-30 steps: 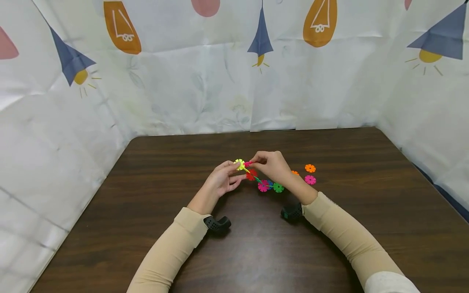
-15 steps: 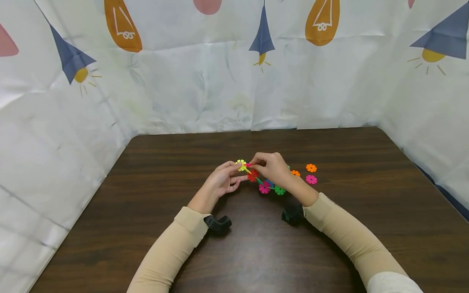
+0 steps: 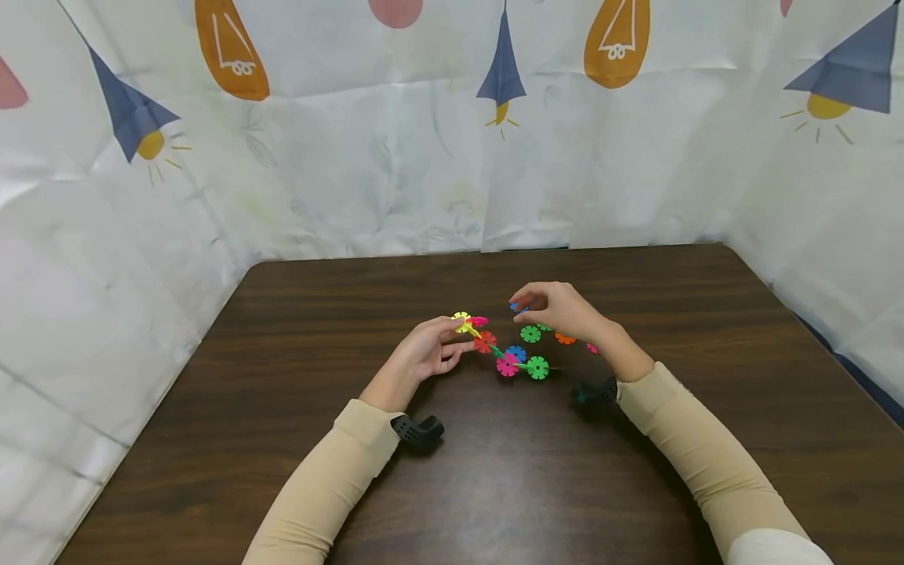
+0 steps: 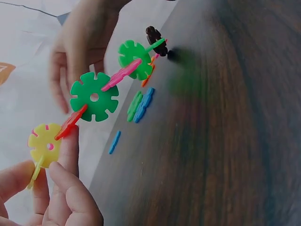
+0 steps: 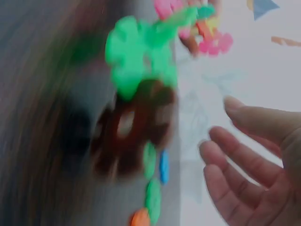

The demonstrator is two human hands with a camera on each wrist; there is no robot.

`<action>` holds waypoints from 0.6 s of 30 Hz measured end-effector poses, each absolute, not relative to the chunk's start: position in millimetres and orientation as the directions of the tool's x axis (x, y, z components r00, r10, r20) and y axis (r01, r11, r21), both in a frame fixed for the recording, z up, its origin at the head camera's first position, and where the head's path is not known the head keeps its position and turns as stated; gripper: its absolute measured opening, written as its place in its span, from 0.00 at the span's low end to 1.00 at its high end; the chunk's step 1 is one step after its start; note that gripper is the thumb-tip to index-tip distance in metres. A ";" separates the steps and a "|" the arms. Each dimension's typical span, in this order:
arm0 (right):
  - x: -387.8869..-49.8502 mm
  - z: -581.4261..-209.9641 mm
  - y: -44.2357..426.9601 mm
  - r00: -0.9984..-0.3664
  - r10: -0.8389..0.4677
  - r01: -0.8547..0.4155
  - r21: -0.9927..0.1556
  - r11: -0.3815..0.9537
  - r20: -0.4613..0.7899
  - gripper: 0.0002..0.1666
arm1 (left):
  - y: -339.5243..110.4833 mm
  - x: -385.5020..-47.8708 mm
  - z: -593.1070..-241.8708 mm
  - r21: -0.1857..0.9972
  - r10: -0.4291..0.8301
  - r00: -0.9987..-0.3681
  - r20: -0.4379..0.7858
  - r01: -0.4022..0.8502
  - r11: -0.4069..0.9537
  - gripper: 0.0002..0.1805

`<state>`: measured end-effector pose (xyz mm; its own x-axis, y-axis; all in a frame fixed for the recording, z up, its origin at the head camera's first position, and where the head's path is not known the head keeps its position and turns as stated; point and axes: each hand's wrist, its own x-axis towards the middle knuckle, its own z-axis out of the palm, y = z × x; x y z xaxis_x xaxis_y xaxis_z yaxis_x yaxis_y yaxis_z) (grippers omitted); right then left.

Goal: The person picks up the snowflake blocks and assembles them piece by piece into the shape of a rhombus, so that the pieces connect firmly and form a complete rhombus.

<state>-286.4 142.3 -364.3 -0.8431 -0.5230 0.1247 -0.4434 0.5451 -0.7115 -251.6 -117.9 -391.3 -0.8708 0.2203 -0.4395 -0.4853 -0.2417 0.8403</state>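
My left hand [image 3: 424,349] pinches a yellow notched disc [image 4: 42,141] at one end of a chain of interlocking flower-shaped discs. From there the chain runs through a red disc [image 4: 70,122], a green disc [image 4: 94,101], a pink disc [image 4: 121,75] and another green one to a brown disc [image 5: 141,122]. A pink disc [image 3: 478,322] is fixed to the yellow end. Holding nothing, my right hand [image 3: 565,308] has its thumb apart from its fingers in the right wrist view. In the head view a loose blue disc [image 3: 519,308] shows at its fingertips.
Loose discs lie on the dark wooden table [image 3: 318,314]: a green disc [image 3: 530,334], an orange disc [image 3: 565,339], a pink disc [image 3: 592,348] and a blue disc [image 3: 515,355] behind the chain. A patterned cloth [image 3: 395,173] hangs behind the table.
My right hand has let go of the pink disc at the chain's yellow end and moved right, over the loose blue disc. The left hand keeps its grip, nearly still.
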 end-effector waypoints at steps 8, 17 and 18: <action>-295.3 -371.2 161.7 -0.848 -0.526 -0.369 -0.645 0.669 -0.061 0.18 | -124.6 -253.8 -391.5 0.838 0.233 -0.858 -0.458 -0.504 -0.211 0.20; -297.3 -375.8 162.3 -0.833 -0.537 -0.343 -0.633 0.694 -0.137 0.17 | -125.4 -251.7 -391.2 0.834 0.254 -0.850 -0.462 -0.514 -0.202 0.17; -297.9 -376.6 162.2 -0.829 -0.539 -0.343 -0.628 0.698 -0.146 0.17 | -125.0 -251.5 -391.0 0.832 0.257 -0.848 -0.463 -0.516 -0.203 0.18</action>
<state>-297.9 162.2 -376.6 -0.8294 -0.5392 -0.1459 -0.3432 0.6980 -0.6285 -251.5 -125.0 -391.0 -0.8483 0.2566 -0.4631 -0.5157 -0.2027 0.8324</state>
